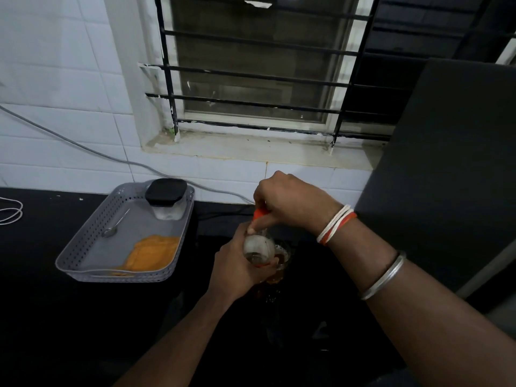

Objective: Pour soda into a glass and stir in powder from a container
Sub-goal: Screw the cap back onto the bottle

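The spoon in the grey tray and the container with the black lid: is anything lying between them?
No. In the head view, only bare tray floor separates the spoon from the container. The orange cloth lies nearer, not between.

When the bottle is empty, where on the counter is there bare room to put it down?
Free: the counter in front of the tray, and the strip between the tray and the glass. Inside the tray, only the middle is bare, between spoon, container and orange cloth. Crowded: around the glass, where both hands hold the bottle.
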A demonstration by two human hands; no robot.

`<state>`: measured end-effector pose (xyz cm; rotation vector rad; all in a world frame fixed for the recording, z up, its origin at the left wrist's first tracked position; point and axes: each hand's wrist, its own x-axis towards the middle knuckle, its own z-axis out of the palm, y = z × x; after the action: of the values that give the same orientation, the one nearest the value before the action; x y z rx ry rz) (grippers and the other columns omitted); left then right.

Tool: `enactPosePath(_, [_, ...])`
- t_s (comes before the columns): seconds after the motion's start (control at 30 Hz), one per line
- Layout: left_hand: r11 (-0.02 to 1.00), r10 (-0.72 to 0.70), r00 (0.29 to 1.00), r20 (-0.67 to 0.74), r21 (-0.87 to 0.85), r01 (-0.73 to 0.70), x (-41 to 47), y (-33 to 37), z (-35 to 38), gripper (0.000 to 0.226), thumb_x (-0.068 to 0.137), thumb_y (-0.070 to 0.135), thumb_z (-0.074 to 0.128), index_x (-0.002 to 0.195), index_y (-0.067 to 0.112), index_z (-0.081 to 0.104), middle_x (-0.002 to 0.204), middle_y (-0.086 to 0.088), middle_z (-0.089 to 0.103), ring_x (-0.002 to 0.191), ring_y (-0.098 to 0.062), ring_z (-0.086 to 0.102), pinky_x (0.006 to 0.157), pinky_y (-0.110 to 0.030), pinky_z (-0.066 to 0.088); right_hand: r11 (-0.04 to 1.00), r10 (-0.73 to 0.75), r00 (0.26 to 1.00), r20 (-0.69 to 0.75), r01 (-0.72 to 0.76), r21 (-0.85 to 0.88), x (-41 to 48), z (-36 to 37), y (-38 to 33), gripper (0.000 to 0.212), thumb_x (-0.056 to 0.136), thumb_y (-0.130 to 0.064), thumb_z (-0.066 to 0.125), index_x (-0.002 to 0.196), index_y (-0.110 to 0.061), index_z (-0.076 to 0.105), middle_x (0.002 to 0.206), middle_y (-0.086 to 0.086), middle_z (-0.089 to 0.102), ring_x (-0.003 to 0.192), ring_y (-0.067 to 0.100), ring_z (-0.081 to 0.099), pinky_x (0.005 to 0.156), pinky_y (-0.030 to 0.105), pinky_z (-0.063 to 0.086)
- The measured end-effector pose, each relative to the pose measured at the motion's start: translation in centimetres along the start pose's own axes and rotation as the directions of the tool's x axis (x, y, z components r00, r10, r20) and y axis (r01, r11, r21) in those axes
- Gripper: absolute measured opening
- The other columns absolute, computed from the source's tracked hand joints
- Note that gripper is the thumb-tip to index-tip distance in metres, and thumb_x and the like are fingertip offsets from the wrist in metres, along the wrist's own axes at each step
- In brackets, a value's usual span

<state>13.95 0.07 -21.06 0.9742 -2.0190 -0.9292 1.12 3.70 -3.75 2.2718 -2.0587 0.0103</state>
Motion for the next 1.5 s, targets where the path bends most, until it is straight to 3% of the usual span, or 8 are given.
enactPosePath(0.27, [0.999, -0.022, 1.0, 0.001, 0.043, 0.022, 0.2, -0.2, 0.2, 0.083, 0.059, 0.059, 0.087, 0.129, 0.047, 0.044, 0.085, 0.019, 0.07, 0.087, -0.011, 0.076, 0.076, -0.032, 0.062, 0.967, 0.211, 0.971, -0.116, -0.224, -0.118, -1.0, 3.0, -1.5, 0.072, 0.089, -0.082, 0.03, 0.08, -0.014, 0.053, 0.069, 0.003, 0.041, 0.074, 0.028, 0.054, 0.065, 0.034, 0.037])
enactPosePath(0.4, [1.0, -0.012, 1.0, 0.004, 0.022, 0.012, 0.2, -0.3, 0.2, 0.081, 0.06, 0.058, 0.088, 0.127, 0.049, 0.045, 0.082, 0.027, 0.067, 0.082, 0.0, 0.072, 0.073, -0.024, 0.058, 0.966, -0.021, 1.0, -0.006, 0.022, 0.257, -1.7, 2.5, 0.0, 0.045, 0.101, -0.055, 0.046, 0.135, -0.026, 0.053, 0.117, 0.007, 0.067, 0.109, 0.026, 0.062, 0.087, 0.039, 0.05])
enactPosePath(0.5, [1.0, -0.027, 1.0, 0.008, 0.007, 0.027, 0.2, -0.2, 0.2, 0.079, 0.059, 0.056, 0.091, 0.124, 0.05, 0.046, 0.087, 0.024, 0.07, 0.081, 0.002, 0.071, 0.073, -0.024, 0.059, 0.984, -0.031, 0.999, -0.01, 0.032, 0.176, -1.8, 2.3, 0.2, 0.028, 0.098, -0.039, 0.057, 0.122, -0.026, 0.064, 0.108, 0.006, 0.069, 0.102, 0.027, 0.064, 0.082, 0.039, 0.053])
enactPosePath(0.77, [0.999, -0.045, 0.998, 0.044, -0.001, 0.045, 0.0, 0.3, -0.1, 0.082, 0.059, 0.053, 0.093, 0.119, 0.059, 0.038, 0.089, 0.026, 0.068, 0.079, 0.006, 0.067, 0.071, -0.015, 0.053, 0.986, 0.166, 0.984, -0.069, -0.167, -0.008, -1.4, 2.2, -0.6, 0.068, 0.086, -0.08, 0.046, 0.078, -0.013, 0.049, 0.071, 0.003, 0.041, 0.081, 0.03, 0.054, 0.068, 0.034, 0.037])
enactPosePath(0.9, [0.998, -0.052, 0.998, 0.025, -0.017, 0.053, -0.1, 0.2, -0.1, 0.08, 0.057, 0.051, 0.093, 0.115, 0.062, 0.04, 0.093, 0.024, 0.069, 0.085, 0.004, 0.069, 0.074, -0.02, 0.055, 0.978, -0.072, 0.997, -0.024, 0.076, 0.192, -2.1, 0.5, 1.5, 0.056, 0.091, -0.055, 0.065, 0.14, -0.03, 0.057, 0.127, 0.002, 0.07, 0.118, 0.021, 0.063, 0.094, 0.035, 0.053])
enactPosePath(1.07, [0.999, -0.052, 0.998, 0.019, -0.012, 0.052, 0.0, 0.5, 0.0, 0.085, 0.057, 0.049, 0.094, 0.12, 0.062, 0.04, 0.092, 0.025, 0.068, 0.084, 0.01, 0.066, 0.068, -0.005, 0.047, 0.985, 0.045, 0.997, -0.066, -0.034, 0.169, -1.6, 0.8, 1.0, 0.032, 0.086, -0.049, 0.072, 0.102, -0.022, 0.076, 0.094, 0.005, 0.072, 0.091, 0.027, 0.067, 0.078, 0.04, 0.058])
enactPosePath(1.2, [0.998, -0.058, 0.998, 0.023, 0.025, 0.058, 0.0, 0.2, 0.1, 0.093, 0.058, 0.049, 0.094, 0.135, 0.05, 0.042, 0.093, 0.022, 0.067, 0.088, -0.004, 0.071, 0.076, -0.021, 0.056, 0.989, 0.114, 0.987, -0.109, -0.123, -0.079, -1.6, 0.9, -0.1, 0.059, 0.089, -0.071, 0.055, 0.083, -0.013, 0.047, 0.069, 0.0, 0.031, 0.073, 0.026, 0.045, 0.063, 0.034, 0.035])
enactPosePath(1.5, [0.998, -0.055, 0.998, -0.017, 0.013, 0.055, 0.0, -0.1, 0.4, 0.08, 0.058, 0.05, 0.096, 0.123, 0.047, 0.049, 0.098, 0.019, 0.073, 0.085, 0.003, 0.071, 0.076, -0.025, 0.061, 0.993, -0.026, 0.998, -0.063, 0.033, 0.11, -1.8, 1.2, 1.1, 0.034, 0.09, -0.032, 0.068, 0.124, -0.03, 0.071, 0.118, 0.005, 0.07, 0.107, 0.03, 0.066, 0.085, 0.044, 0.058])
